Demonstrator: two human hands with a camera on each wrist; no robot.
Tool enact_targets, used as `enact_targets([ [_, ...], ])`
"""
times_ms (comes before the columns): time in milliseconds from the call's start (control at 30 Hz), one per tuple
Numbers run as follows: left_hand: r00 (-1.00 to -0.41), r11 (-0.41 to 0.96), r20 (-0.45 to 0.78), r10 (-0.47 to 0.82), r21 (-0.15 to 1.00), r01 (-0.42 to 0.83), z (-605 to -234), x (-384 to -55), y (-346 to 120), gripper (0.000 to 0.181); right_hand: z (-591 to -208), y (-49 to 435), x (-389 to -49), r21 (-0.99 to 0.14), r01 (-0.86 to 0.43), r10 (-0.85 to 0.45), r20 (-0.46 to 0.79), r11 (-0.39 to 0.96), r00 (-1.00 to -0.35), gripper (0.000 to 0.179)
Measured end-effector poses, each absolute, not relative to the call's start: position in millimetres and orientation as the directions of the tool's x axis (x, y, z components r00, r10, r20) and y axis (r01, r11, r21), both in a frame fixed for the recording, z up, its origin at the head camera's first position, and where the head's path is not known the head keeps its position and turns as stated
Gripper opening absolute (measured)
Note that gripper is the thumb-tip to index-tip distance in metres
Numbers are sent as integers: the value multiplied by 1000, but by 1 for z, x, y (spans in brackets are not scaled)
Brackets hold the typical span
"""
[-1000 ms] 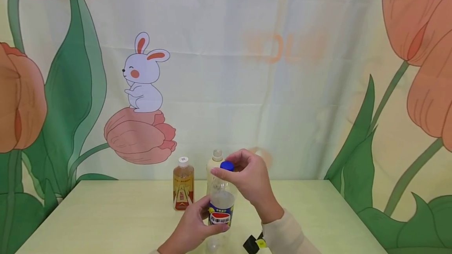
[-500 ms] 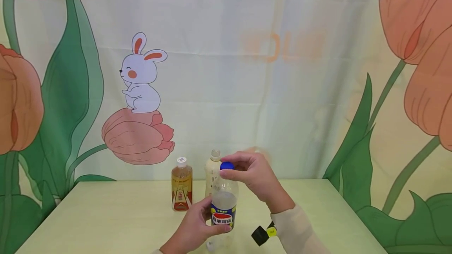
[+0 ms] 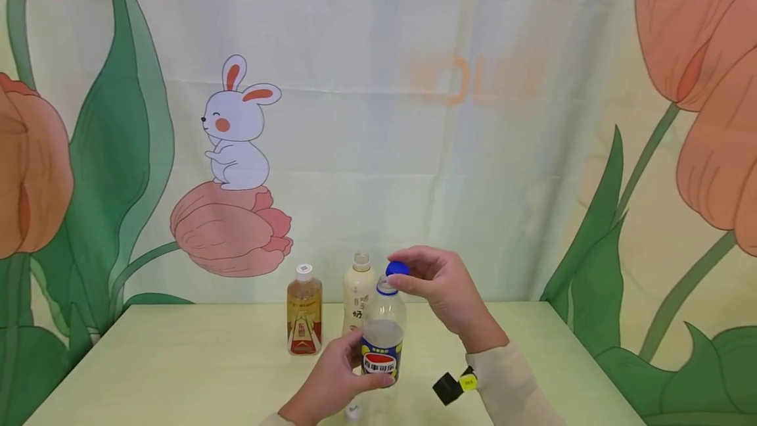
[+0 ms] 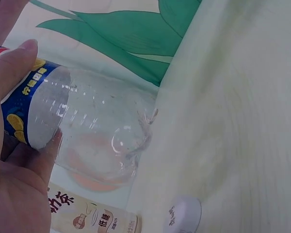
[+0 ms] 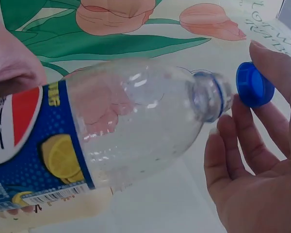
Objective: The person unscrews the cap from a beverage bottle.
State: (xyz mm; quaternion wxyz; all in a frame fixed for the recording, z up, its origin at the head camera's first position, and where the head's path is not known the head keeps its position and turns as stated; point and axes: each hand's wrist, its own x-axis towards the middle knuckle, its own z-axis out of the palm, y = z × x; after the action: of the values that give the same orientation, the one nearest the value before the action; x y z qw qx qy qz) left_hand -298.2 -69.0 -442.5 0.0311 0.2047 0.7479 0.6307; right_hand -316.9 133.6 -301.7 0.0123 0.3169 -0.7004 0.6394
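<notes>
My left hand grips a clear plastic soda bottle round its blue label, which carries a red-and-white logo and lemons. The bottle stands upright in the head view. My right hand pinches a blue bottle cap between thumb and fingers. In the right wrist view the cap is off the open neck, just beyond its rim, its hollow underside showing. The left wrist view shows the clear lower part of the bottle with the left thumb across the label.
Behind the soda bottle stands an uncapped cream milk-tea bottle. To its left is a white-capped bottle with a gold-and-red label. A white cap lies on the pale table. A black wrist device hangs by the right sleeve.
The blue cap has come off the soda bottle's neck and moved slightly up and right with my right hand. Bottle and left hand have shifted a little to the right.
</notes>
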Motion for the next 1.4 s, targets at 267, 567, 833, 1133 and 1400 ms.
enact_targets([
  [267,-937,161,237,256,946,283,-446,-322,-56,72,-314,150,-313,-877,-478,-388,423,53,-819,37],
  [567,-939,219,256,231,926,306,-450,-344,-42,70,-359,165,-315,-881,-461,-428,377,110,-821,37],
  [833,-926,276,295,236,893,355,-454,-364,-23,62,-402,177,-316,-878,-435,-465,306,198,-830,35],
  [1133,-940,277,274,202,905,323,-460,-380,-4,66,-449,184,-322,-887,-359,-515,171,291,-840,29],
  [1400,-944,297,294,153,897,327,-461,-388,7,67,-478,186,-335,-875,-334,-538,105,350,-837,28],
])
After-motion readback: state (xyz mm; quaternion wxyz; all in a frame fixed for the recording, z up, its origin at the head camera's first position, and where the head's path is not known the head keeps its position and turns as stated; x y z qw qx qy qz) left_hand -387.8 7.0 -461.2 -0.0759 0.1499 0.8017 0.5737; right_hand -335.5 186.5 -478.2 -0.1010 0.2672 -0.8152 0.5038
